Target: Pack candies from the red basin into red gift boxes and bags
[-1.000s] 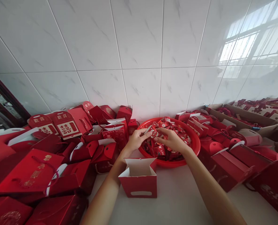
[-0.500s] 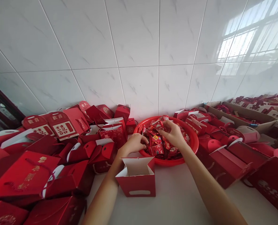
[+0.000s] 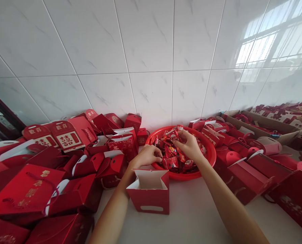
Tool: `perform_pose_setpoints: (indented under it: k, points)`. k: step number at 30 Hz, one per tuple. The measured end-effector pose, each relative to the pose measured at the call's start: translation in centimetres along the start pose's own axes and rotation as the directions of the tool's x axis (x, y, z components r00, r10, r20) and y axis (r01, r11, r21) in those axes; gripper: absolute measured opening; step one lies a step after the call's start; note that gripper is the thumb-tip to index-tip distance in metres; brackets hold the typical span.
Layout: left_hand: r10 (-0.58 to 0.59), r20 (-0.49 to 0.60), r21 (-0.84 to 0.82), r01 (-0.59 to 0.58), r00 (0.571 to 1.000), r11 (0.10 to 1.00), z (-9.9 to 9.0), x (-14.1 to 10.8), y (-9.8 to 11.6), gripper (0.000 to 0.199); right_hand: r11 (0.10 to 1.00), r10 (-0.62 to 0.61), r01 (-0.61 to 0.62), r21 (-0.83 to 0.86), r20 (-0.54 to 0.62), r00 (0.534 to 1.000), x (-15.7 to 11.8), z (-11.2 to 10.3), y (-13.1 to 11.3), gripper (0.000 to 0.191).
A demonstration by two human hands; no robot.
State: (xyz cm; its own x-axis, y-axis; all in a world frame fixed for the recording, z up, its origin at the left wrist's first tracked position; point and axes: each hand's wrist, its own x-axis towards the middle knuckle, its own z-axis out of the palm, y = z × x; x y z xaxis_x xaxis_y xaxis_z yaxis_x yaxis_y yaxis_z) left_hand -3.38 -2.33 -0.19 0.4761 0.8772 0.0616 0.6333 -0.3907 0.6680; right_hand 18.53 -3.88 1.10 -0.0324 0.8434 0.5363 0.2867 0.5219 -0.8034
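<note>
A round red plastic basket (image 3: 211, 154) heaped with candies in red wrappers (image 3: 170, 163) stands before me by the wall. My left hand (image 3: 148, 155) is at the basket's left rim, thumb and fingers curled together; what lies between them is hidden. Over the right side of the heap, my right hand (image 3: 190, 145) has its thumb and fingers closed about a red wrapped candy (image 3: 171, 136). Between my forearms an open red paper box (image 3: 151, 198) with a white inside stands upright on the table, close in front of the basket.
Many red gift boxes (image 3: 29, 193) crowd the left side, some with cord handles. More red boxes (image 3: 252, 169) fill the right side, with a cardboard carton (image 3: 284, 137) behind them. A white tiled wall (image 3: 151, 98) closes off the back.
The fingers of my left hand have drawn closer together at the basket's edge. My right hand has stayed almost where it was, and the open box looks nearly unmoved.
</note>
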Motion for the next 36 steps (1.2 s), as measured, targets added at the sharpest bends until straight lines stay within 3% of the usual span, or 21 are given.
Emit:
perform_pose_setpoints:
  k: [3, 9, 16, 30, 36]
  points:
    - [0.019, -0.028, -0.112, -0.022, 0.999, 0.993, -0.1, -0.1, 0.2, 0.006, 1.000, -0.005, 0.005, 0.004, -0.007, 1.000, 0.1, 0.0, 0.0, 0.020]
    - [0.026, -0.154, -0.322, -0.075, 0.988, 0.944, -0.3, 0.4, 0.2, 0.039, 1.000, 0.001, 0.000, 0.016, -0.029, 1.000, 0.1, -0.1, -0.2, 0.020]
    - [-0.047, -0.256, -0.571, -0.113, 0.965, 0.813, -0.4, 0.4, 1.1, 0.039, 0.996, -0.001, 0.003, 0.088, -0.021, 1.000, 0.1, -0.1, -0.4, 0.018]
    - [-0.109, -0.367, -0.573, -0.133, 0.924, 0.809, 0.2, 1.2, -0.2, 0.044, 0.997, 0.016, -0.017, 0.072, 0.003, 1.000, 0.2, -0.3, 0.0, 0.018]
    - [-0.058, -0.309, -0.540, -0.125, 0.949, 0.833, 0.3, 1.2, -0.2, 0.037, 0.996, 0.016, -0.017, 0.089, 0.007, 1.000, 0.2, -0.3, 0.0, 0.017]
